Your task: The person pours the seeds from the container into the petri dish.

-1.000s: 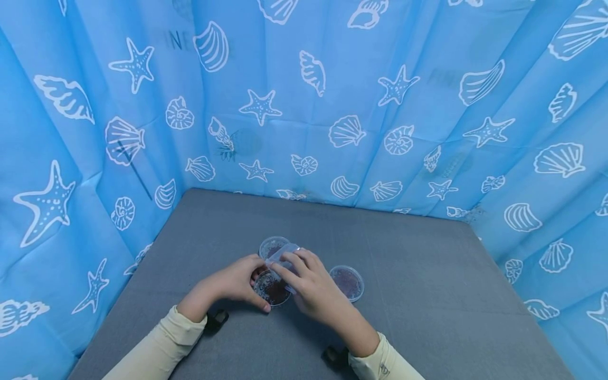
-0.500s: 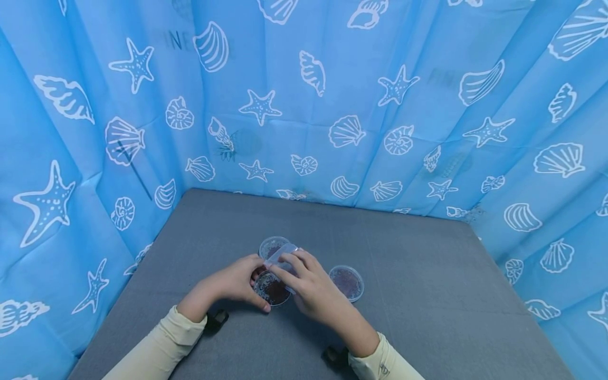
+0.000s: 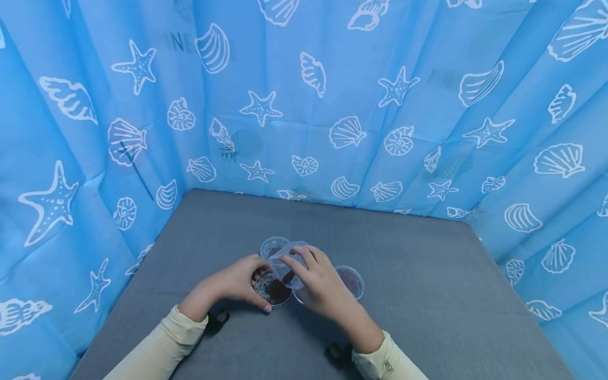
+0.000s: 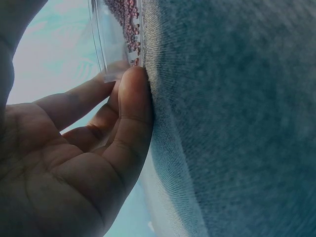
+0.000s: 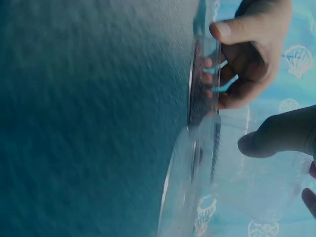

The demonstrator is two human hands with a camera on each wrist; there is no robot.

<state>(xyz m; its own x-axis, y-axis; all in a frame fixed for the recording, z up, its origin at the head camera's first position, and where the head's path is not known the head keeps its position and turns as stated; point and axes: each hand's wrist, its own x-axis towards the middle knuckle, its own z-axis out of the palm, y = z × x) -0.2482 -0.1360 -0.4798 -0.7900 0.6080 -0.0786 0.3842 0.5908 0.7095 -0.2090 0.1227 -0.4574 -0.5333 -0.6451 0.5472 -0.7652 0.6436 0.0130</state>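
Observation:
My left hand [image 3: 237, 281] grips the rim of a round clear dish [image 3: 280, 293] on the grey table. Small dark red beads [image 4: 131, 29] lie inside that dish in the left wrist view. My right hand [image 3: 319, 279] holds a translucent plastic container [image 3: 281, 257], tilted over the dish, with dark red contents low inside it. In the right wrist view the thumb lies against the container [image 5: 247, 182], while the left hand [image 5: 252, 59] is around the dish [image 5: 200, 106]. The right hand's fingers are partly out of that frame.
Behind the held dish stands another round dish [image 3: 272, 244] with dark contents. A third dish [image 3: 353, 281] stands to the right, partly behind my right hand. Another clear rim [image 5: 170, 182] shows close by in the right wrist view. A blue shell-patterned curtain [image 3: 304, 148] surrounds the table [image 3: 427, 295].
My right hand has moved slightly right and turned the container, so more of its side and its dark red contents show. My left hand stays on the dish.

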